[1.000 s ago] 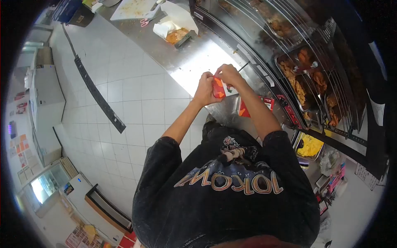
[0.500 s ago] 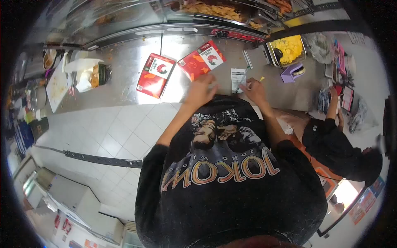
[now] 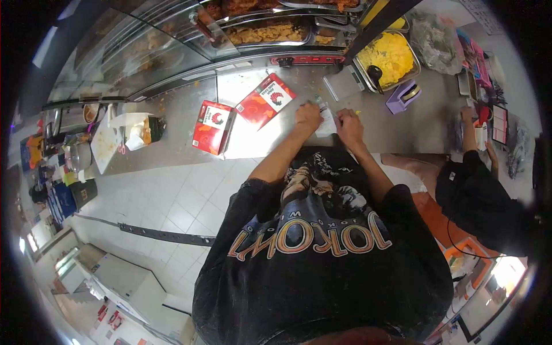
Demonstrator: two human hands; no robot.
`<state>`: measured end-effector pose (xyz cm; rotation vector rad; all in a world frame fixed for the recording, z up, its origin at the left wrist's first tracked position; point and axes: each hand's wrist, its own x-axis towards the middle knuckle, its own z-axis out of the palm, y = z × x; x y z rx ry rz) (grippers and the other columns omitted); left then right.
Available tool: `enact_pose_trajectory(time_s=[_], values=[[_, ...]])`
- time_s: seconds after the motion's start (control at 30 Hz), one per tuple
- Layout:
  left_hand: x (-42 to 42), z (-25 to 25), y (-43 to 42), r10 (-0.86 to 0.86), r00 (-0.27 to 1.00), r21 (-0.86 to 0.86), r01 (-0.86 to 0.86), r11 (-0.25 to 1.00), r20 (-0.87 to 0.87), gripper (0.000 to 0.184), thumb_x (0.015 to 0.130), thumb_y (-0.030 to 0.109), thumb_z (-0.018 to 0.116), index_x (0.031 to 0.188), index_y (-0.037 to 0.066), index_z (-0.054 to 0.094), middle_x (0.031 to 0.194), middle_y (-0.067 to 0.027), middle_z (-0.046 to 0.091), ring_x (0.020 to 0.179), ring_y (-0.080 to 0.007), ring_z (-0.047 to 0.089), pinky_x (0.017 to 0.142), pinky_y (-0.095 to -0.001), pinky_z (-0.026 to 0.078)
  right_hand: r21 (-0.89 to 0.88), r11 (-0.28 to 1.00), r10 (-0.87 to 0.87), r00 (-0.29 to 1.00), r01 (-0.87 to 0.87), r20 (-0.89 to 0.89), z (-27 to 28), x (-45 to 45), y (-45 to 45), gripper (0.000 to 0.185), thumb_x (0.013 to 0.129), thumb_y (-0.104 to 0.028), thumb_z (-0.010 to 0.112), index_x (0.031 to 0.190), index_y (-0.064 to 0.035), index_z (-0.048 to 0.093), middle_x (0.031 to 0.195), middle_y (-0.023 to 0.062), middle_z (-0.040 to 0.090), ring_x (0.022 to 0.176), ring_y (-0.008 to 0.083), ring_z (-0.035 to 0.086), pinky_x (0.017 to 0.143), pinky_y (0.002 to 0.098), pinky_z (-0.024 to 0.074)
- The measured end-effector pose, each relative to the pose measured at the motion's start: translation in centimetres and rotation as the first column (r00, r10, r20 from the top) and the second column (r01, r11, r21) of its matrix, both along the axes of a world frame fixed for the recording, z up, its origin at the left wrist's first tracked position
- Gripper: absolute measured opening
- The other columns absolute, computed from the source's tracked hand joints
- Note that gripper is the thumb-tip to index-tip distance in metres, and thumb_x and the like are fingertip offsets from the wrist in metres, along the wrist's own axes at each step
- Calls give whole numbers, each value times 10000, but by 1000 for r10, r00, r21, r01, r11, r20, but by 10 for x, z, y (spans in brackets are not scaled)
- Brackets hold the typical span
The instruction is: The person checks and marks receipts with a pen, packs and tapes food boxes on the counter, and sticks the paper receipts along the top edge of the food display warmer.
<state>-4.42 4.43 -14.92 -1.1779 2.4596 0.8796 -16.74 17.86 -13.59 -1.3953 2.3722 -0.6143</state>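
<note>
Both my hands are at a small white printed paper (image 3: 326,121) near the counter's front edge. My left hand (image 3: 309,117), fingers curled, is at the paper's left side. At its right side my right hand (image 3: 349,125) has its fingers bent together. What the fingertips pinch is too small to make out. Left of my hands lie two closed red and white boxes, one (image 3: 266,101) tilted and nearer, the other (image 3: 213,127) farther left. A grey flat device (image 3: 344,84) sits just beyond the paper.
A tray of yellow food (image 3: 388,60) with a black spoon and a purple tape dispenser (image 3: 403,96) are at the right. An open food box (image 3: 141,131) stands left. A glass food case (image 3: 264,33) runs along the back. A co-worker (image 3: 480,190) is at far right.
The view has swung to the right. My hands have left the red box and moved to the white paper, and my left hand has come in beside it.
</note>
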Motion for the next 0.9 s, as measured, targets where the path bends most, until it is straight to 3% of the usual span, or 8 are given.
enact_pose_trajectory(time_s=[0.1, 0.2, 0.3, 0.33, 0.5, 0.67, 0.8, 0.9], values=[[21, 13, -2, 62, 977, 121, -37, 992, -206, 578, 820, 249, 819, 1292, 6, 590, 1211, -200, 641, 1063, -356, 680, 858, -445, 587, -231, 967, 58, 977, -106, -203, 16, -16, -5, 305, 876, -237, 731, 1076, -25, 643, 929, 153, 660, 826, 383, 621, 777, 481, 516], [54, 41, 10, 876, 300, 824, -321, 466, -378, 254, 871, 96, 761, 1098, 18, 676, 1181, -127, 674, 1049, -286, 687, 855, -396, 585, -164, 974, 187, 963, -156, 193, 46, 5, -23, 407, 873, -314, 764, 1114, -15, 631, 954, 158, 681, 901, 336, 664, 779, 439, 525], [76, 77, 10, 979, -136, 987, -83, 138, -149, 326, 927, -42, 646, 1242, 25, 595, 1105, -126, 690, 1013, -193, 681, 771, -316, 569, -81, 993, 113, 462, -89, 880, 57, 35, -68, 407, 876, -353, 780, 1012, 7, 651, 919, 114, 710, 854, 212, 710, 705, 409, 535], [85, 68, 4, 958, -130, 953, -200, 228, -256, 335, 932, -38, 641, 1253, 30, 576, 1105, -117, 693, 988, -199, 690, 782, -329, 576, 11, 990, 24, 247, -141, 969, 53, 38, -87, 407, 872, -358, 783, 986, 11, 655, 895, 108, 717, 831, 198, 716, 688, 412, 538], [110, 45, -21, 740, 324, 89, -884, 458, -589, 497, 807, 164, 755, 1213, 3, 517, 1034, -196, 702, 861, -358, 705, 787, -461, 563, 101, 929, 301, 885, -356, 354, 38, 65, -170, 365, 846, -391, 770, 910, -44, 677, 802, 104, 717, 744, 269, 714, 678, 448, 546], [118, 53, -31, 528, 674, -474, -738, 480, -516, 899, 647, 315, 808, 1406, 12, 434, 1247, -295, 556, 1118, -460, 539, 978, -537, 410, -267, 937, 280, 941, -225, 191, 27, 65, -158, 362, 834, -373, 772, 1056, -126, 626, 778, 124, 692, 752, 337, 695, 653, 462, 523], [122, 46, -29, 199, 896, -665, -430, 610, -397, 348, 776, 213, 691, 1120, 166, 690, 1308, -125, 567, 1225, -372, 461, 980, -599, 328, -262, 948, -106, 957, 179, 270, 63, -11, -73, 300, 864, -336, 739, 1041, -122, 628, 850, 135, 683, 837, 373, 670, 717, 472, 514], [132, 40, -35, 65, 929, -649, -302, 698, -363, 258, 841, 251, 673, 1087, 203, 731, 1236, -45, 630, 1201, -310, 502, 1003, -551, 312, -510, 569, -712, 697, 645, 88, 56, -90, 1, 314, 874, -319, 726, 1010, -43, 663, 953, 143, 672, 915, 303, 653, 798, 425, 511]])
